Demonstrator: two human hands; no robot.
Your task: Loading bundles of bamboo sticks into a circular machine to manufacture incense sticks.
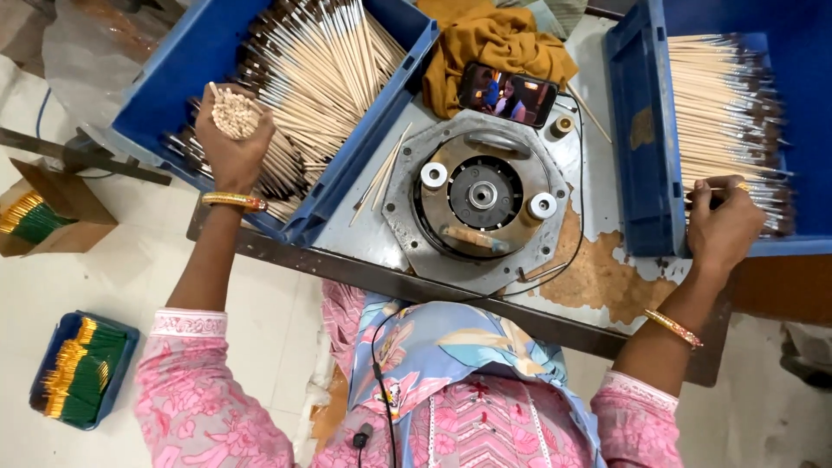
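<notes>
Two blue crates on worn worktable

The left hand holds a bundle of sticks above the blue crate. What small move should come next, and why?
Probably bring the left hand with its bundle of sticks across to the round metal fixture in the middle. The bundle is already gripped, ends up, over the left blue crate, the fixture sits unoccupied, and the right hand is at the sticks in the right blue crate.

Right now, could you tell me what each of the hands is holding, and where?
The left hand grips a bundle of sticks around its upper end. The right hand rests on the right crate's sticks; any grip is unclear.
</notes>
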